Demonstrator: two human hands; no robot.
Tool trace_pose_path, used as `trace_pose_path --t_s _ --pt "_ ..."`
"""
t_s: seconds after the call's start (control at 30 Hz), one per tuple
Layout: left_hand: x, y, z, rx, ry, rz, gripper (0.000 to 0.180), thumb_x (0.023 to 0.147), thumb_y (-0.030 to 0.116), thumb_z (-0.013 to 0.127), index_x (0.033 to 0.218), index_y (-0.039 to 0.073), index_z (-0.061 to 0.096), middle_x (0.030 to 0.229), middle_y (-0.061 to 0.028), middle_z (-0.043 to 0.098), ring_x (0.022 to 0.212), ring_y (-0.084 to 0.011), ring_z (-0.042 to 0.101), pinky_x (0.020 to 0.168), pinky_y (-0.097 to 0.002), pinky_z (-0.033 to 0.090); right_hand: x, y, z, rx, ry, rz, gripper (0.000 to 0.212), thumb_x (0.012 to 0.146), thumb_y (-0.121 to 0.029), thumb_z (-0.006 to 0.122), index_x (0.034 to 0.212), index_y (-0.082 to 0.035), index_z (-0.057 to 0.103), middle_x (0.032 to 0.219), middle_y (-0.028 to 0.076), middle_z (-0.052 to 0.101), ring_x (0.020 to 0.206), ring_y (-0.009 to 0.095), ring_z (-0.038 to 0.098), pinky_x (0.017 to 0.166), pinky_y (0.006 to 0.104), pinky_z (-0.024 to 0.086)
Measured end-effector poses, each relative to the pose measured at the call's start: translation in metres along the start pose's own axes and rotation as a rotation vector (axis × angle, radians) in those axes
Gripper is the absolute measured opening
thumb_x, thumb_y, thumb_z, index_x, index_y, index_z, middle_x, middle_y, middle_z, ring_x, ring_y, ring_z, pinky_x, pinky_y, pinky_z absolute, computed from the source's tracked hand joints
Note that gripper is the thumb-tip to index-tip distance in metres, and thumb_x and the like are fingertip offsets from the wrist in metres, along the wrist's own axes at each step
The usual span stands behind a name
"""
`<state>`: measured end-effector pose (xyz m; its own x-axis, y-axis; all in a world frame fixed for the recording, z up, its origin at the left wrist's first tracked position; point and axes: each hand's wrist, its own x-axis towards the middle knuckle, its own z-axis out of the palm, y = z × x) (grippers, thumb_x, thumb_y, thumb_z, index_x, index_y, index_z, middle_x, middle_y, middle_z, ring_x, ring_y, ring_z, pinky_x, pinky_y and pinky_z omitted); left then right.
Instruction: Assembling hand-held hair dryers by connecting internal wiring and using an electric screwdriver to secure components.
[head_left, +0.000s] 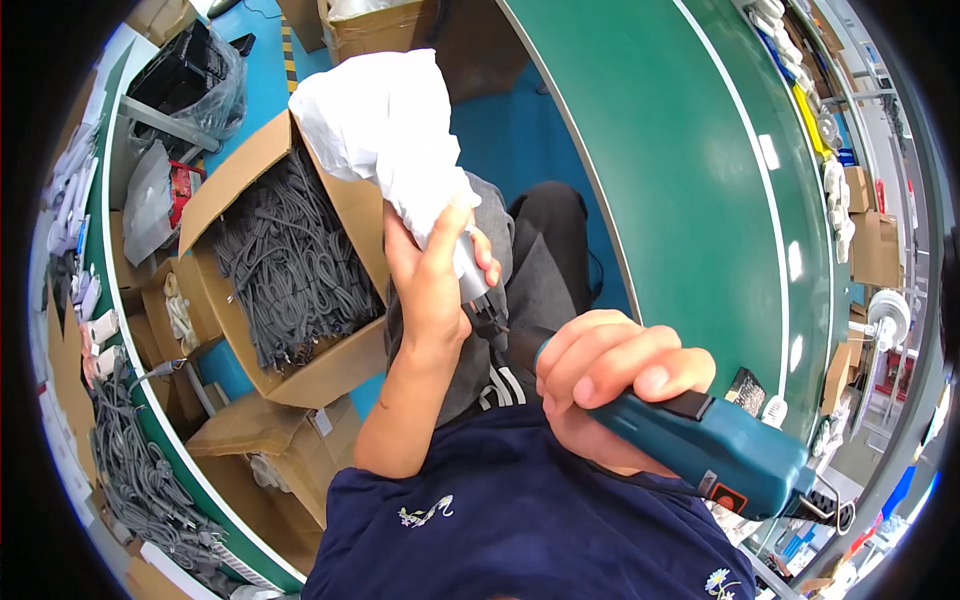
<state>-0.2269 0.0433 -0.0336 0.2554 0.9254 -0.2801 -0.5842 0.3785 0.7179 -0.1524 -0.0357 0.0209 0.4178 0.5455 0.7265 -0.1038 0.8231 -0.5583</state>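
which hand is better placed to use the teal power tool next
Probably the right: the right hand grips the teal power tool, its narrow end pointing toward the white-wrapped piece. The left hand is occupied holding that piece.

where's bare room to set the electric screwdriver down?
Green worktop: wide bare stretch between the blue floor on its left and the cluttered shelving on its right. Crowded: open carton packed with grey cables, and the left bench, heaped with more.
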Motion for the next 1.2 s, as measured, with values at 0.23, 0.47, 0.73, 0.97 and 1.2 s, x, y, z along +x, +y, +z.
trace_pose_path --t_s 0.23,0.47,0.73,0.97,1.2 --pt "0.001 0.005 -0.006 0.017 0.022 0.026 0.026 0.090 0.013 0.057 0.109 0.007 0.041 0.079 -0.0057 0.050 0.050 -0.0119 0.051 0.039 -0.0277 0.043 -0.001 -0.001 0.003 0.054 -0.071 0.026 0.043 0.097 -0.042 0.044 0.105 0.000 0.048 0.073 0.013 0.055 0.039 0.020 0.049 0.034 0.0305 0.042" --pt "-0.001 0.004 -0.004 -0.009 0.009 0.004 0.027 0.090 0.013 0.057 0.111 0.007 0.041 0.079 -0.0057 0.050 0.050 -0.0119 0.051 0.039 -0.0276 0.042 0.001 -0.007 0.002 0.026 -0.007 0.060 0.049 0.096 -0.049 0.042 0.106 -0.001 0.048 0.075 0.013 0.054 0.040 0.020 0.049 0.035 0.0310 0.043" --pt "-0.004 0.009 -0.012 -0.043 0.010 -0.014 0.029 0.091 0.013 0.056 0.115 0.009 0.040 0.080 -0.0053 0.049 0.052 -0.0118 0.051 0.039 -0.0265 0.042 0.024 -0.022 -0.014 0.384 0.203 0.453 0.084 0.080 -0.075 0.044 0.101 0.005 0.055 0.087 0.016 0.055 0.055 0.029 0.054 0.051 0.0400 0.041" --pt "0.004 0.008 -0.011 -0.083 0.018 -0.129 0.020 0.089 0.015 0.058 0.102 0.006 0.047 0.076 -0.0045 0.051 0.052 -0.0132 0.048 0.039 -0.0290 0.037 0.072 -0.040 -0.113 -0.067 0.311 0.264 0.055 0.095 -0.052 0.036 0.114 -0.001 0.044 0.096 0.007 0.050 0.047 0.012 0.042 0.040 0.0267 0.035" --pt "0.007 0.025 -0.028 0.068 0.109 -0.034 0.025 0.092 0.030 0.054 0.090 0.005 0.052 0.063 0.0029 0.039 0.052 -0.0048 0.035 0.045 -0.0192 0.028 0.061 -0.057 -0.265 -2.091 -0.348 0.898 0.052 0.089 -0.054 0.051 0.104 -0.004 0.058 0.103 0.017 0.057 0.091 0.037 0.062 0.073 0.0455 0.053"
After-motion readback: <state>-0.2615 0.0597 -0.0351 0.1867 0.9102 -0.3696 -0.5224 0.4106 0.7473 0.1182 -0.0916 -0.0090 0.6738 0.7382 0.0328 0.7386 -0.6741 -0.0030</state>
